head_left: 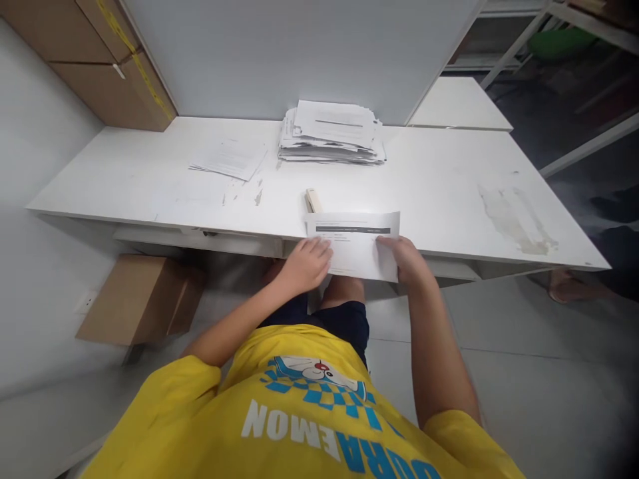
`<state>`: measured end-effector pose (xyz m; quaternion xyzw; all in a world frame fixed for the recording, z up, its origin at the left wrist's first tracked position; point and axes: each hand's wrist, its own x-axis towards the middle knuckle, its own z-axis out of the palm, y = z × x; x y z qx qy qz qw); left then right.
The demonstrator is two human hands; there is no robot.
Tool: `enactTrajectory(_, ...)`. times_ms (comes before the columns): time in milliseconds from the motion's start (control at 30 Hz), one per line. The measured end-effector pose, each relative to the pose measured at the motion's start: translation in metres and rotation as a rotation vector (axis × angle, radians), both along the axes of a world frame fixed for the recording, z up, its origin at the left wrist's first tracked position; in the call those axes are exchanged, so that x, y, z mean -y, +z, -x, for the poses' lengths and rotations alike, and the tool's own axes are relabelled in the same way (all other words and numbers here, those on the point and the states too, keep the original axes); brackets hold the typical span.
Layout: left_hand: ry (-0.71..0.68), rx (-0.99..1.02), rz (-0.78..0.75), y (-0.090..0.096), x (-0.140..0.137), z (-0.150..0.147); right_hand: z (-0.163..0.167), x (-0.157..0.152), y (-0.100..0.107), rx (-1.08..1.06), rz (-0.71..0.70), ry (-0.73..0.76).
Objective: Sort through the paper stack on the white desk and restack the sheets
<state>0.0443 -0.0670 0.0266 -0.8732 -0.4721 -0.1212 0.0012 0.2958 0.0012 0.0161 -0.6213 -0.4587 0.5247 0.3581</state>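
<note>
A printed white sheet of paper [362, 256] with a dark band near its top spans the front edge of the desk, between my two hands. My left hand [308, 263] is closed on its left edge, fingers together over the printed face; the thumb is hidden. At the right edge, my right hand [408, 261] grips the sheet with the thumb on top and the other fingers out of sight beneath. Just beyond the sheet lies a small beige stapler [313, 200], partly covered by the paper's upper left corner.
A thick stack of papers [332, 136] stands at the back of the white desk [439, 179]. Several loose sheets [229, 158] lie to its left. Cardboard boxes [114, 93] occupy the far left corner; another box [134, 299] is below. Someone's foot [562, 286] shows at right.
</note>
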Motion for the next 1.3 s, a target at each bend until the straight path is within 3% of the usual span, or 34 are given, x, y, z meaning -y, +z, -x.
enactTrajectory(167, 0.061, -0.010, 0.027, -0.005, -0.025, 0.015, -0.008, -0.022, 0.016, 0.101, 0.113, -0.026)
enactTrajectory(367, 0.065, 0.038, -0.008, -0.013, -0.024, 0.018, -0.011, -0.039, 0.022, 0.208, 0.022, 0.059)
enactTrajectory(500, 0.071, 0.080, 0.023, -0.012, -0.025, 0.020, -0.015, -0.045, 0.028, 0.263, 0.060, 0.111)
enactTrajectory(767, 0.065, 0.125, 0.012, -0.010, -0.024, 0.018, -0.022, -0.053, 0.032, 0.197, 0.194, 0.133)
enactTrajectory(1033, 0.127, 0.168, 0.010, -0.016, -0.034, 0.015, -0.019, -0.056, 0.035, 0.169, 0.229, 0.099)
enactTrajectory(1300, 0.148, 0.159, -0.230, 0.004, -0.056, 0.033, -0.019, -0.055, 0.033, -0.052, 0.163, 0.112)
